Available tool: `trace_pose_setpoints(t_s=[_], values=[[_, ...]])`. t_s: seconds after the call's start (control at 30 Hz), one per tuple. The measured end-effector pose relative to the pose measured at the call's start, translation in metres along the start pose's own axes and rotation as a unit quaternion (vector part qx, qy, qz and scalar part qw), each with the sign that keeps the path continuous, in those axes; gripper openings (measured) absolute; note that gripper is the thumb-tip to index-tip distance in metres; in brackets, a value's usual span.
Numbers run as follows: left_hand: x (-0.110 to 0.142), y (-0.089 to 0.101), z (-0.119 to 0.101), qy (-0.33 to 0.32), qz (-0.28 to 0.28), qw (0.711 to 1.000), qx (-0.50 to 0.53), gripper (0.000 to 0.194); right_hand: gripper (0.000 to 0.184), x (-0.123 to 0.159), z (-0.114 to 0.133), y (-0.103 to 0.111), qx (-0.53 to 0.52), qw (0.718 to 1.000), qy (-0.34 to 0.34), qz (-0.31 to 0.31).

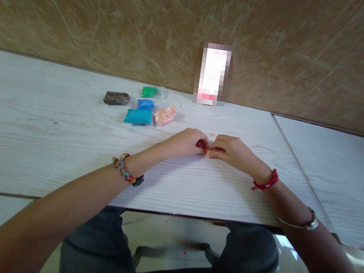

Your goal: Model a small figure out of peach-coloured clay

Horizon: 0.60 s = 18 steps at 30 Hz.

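Note:
Above the white table, my left hand [192, 141] and my right hand [229, 151] meet fingertip to fingertip. Both are closed in a pinch on a small piece of peach modelling clay [209, 152], mostly hidden by the fingers. A tiny peach crumb [212, 134] lies on the table just beyond the fingers. To the left of my left hand is a clear packet of peach clay [165, 115], with a teal packet [138, 116] beside it.
Further back lie a blue packet [145, 104], a green packet [150, 92] and a dark brown packet [116, 98]. A blurred-out upright rectangle [213, 73] leans against the brown marbled wall [116, 20]. A seam [299, 163] crosses the white tabletop [49, 150] at right.

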<state>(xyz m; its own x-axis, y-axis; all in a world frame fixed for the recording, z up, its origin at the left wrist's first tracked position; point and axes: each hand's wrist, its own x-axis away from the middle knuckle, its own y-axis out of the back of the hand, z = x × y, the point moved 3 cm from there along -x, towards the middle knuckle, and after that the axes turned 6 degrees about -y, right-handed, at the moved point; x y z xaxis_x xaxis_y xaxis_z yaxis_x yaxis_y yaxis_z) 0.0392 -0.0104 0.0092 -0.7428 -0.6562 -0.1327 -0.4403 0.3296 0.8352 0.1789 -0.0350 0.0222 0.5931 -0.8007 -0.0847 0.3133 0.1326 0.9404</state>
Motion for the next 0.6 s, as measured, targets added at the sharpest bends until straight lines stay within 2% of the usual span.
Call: trace_pose_setpoints(t_s=[0.17, 0.43, 0.6], values=[[0.000, -0.002, 0.002, 0.011, -0.007, 1.000, 0.000, 0.019, 0.012, -0.002, -0.001, -0.008, 0.008, 1.000, -0.009, -0.021], [0.001, 0.002, 0.000, 0.004, 0.020, 0.999, 0.040, 0.021, 0.011, 0.004, -0.001, 0.005, -0.008, 1.000, 0.010, -0.010], [0.001, 0.002, 0.003, 0.004, 0.017, 0.999, 0.050, 0.020, 0.014, 0.001, 0.001, 0.000, 0.011, 1.000, 0.015, -0.014]])
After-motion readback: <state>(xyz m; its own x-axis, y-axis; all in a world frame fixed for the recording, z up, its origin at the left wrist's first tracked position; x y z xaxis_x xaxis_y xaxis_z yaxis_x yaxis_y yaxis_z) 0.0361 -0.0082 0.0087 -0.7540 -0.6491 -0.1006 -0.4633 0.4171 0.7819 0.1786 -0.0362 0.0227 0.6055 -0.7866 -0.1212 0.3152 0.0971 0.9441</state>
